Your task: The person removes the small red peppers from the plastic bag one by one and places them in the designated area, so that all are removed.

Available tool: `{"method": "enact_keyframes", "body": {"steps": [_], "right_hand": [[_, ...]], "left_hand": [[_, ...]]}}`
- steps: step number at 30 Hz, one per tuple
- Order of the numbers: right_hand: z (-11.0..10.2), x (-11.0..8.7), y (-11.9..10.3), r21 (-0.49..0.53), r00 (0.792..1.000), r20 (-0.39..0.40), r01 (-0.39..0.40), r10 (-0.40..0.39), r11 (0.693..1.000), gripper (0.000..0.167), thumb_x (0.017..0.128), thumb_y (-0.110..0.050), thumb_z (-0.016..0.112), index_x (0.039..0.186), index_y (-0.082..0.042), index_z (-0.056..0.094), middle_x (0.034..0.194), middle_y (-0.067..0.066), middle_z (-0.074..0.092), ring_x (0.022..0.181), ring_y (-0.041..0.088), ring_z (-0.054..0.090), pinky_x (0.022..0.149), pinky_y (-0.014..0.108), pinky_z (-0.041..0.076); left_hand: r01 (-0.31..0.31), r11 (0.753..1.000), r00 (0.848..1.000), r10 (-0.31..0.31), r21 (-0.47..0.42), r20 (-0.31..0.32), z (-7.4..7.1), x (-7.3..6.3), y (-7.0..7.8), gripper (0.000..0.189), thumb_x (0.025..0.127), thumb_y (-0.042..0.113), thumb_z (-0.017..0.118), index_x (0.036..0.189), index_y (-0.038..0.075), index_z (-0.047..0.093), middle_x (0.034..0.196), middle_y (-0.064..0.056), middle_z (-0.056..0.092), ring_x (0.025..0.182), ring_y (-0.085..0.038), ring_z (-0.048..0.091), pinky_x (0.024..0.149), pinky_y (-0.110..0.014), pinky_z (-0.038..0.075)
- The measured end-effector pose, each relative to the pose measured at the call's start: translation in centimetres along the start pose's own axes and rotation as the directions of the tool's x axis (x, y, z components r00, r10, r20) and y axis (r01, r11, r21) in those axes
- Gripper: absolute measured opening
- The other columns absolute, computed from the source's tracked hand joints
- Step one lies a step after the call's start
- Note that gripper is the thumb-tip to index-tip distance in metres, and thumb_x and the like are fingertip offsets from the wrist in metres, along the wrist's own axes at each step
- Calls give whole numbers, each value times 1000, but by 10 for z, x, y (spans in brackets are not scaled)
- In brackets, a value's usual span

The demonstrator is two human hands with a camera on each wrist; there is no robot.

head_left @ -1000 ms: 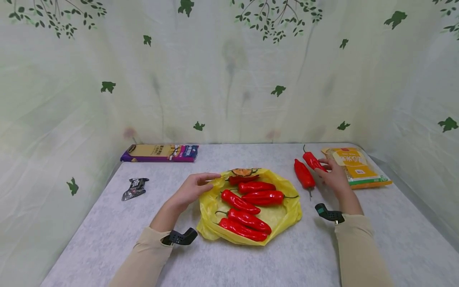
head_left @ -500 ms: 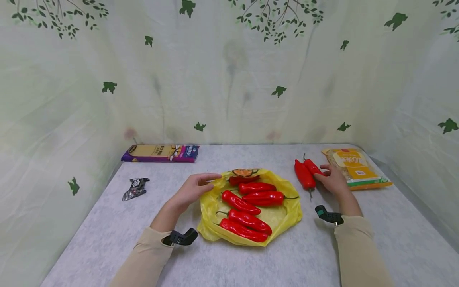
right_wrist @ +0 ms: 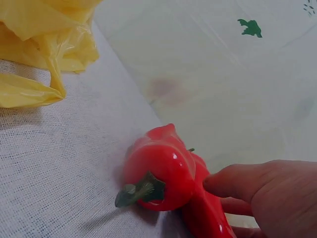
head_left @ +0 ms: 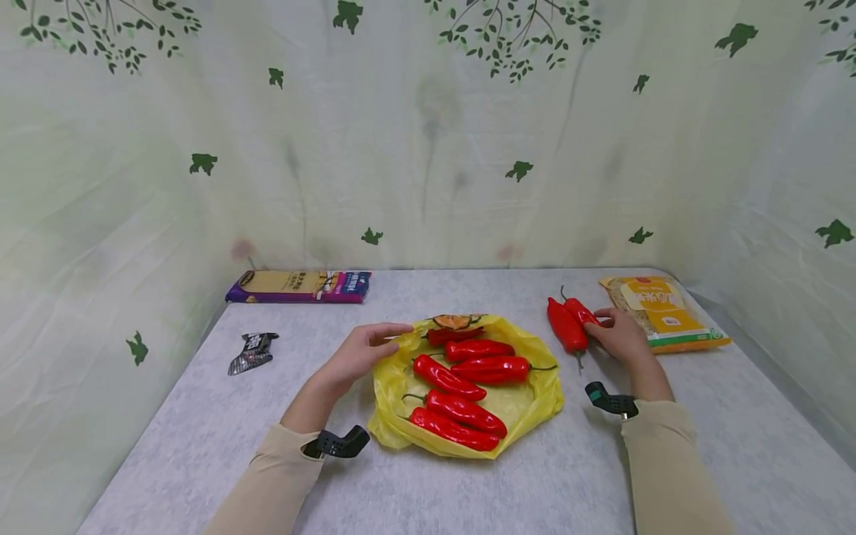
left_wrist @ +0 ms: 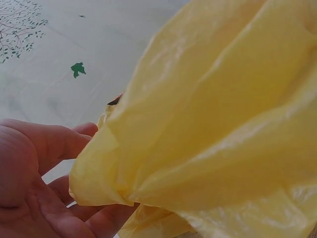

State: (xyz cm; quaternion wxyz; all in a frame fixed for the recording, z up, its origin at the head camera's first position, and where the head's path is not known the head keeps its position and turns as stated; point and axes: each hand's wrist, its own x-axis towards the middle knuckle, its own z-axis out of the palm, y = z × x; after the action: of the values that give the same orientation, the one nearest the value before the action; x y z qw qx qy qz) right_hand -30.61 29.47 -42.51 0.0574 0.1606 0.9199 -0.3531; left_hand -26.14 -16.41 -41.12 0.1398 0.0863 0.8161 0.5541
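Note:
My left hand (head_left: 366, 351) touches the left rim of a yellow plastic bag (head_left: 388, 409) with its fingers fairly straight. Its thumb and fingers lie along the crumpled edge in the left wrist view. Several glossy red chili peppers (head_left: 449, 377) lie in the open bag. On the right, my right hand (head_left: 620, 334) pinches a red chili pepper (right_wrist: 205, 213) between thumb and fingers. Directly left of it, another red chili pepper (head_left: 567, 327) lies on the table, its green stem toward me. The hand covers the lower end of the held pepper in the head view.
An orange-and-clear food packet (head_left: 669, 316) lies just beyond my right hand. At the back left is a long purple-and-tan package (head_left: 299, 286). A small black wrapper (head_left: 253, 352) lies left of my left hand. A pale curtain (head_left: 428, 148) surrounds the table (head_left: 535, 490).
My right hand has brought its chili pepper down and toward me, alongside the other loose one. Over the last half second it has barely moved. My left hand stays at the bag.

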Motion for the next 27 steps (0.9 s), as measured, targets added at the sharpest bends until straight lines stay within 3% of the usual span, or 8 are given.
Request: {"method": "enact_keyframes", "body": {"steps": [6,13,20,27], "right_hand": [[-1,-3,-3,-20,1000,-10,-22,22,1000,57,99,-35,56,143,0,44,139,29,48,117,39,50,95,46,55],[-2,-8,-12,2,998,-56,-20,20,1000,54,99,-31,52,145,-4,44,148,28,42,128,41,43,104,52,51],[-3,-17,-32,80,983,-163,99,-85,992,49,100,-28,54,145,-12,48,153,22,38,137,40,37,105,55,50],[-3,-37,-61,73,958,-153,257,-244,964,47,100,-31,54,143,-14,50,151,20,42,138,39,39,107,58,47]], "left_hand": [[4,1000,1000,-4,-7,0,1,-1,0,35,101,14,55,134,20,64,145,-7,58,136,-29,51,116,-51,40],[1,1000,1000,-1,-10,2,1,-1,2,36,101,14,54,135,19,63,146,-7,57,136,-30,51,116,-51,40],[-5,1000,1000,5,-8,8,1,-2,2,36,101,13,54,135,19,63,145,-7,57,133,-29,52,114,-49,42],[-1,1000,1000,1,-4,5,1,-2,1,36,101,14,55,134,21,64,145,-6,57,132,-27,53,114,-49,43]]}}
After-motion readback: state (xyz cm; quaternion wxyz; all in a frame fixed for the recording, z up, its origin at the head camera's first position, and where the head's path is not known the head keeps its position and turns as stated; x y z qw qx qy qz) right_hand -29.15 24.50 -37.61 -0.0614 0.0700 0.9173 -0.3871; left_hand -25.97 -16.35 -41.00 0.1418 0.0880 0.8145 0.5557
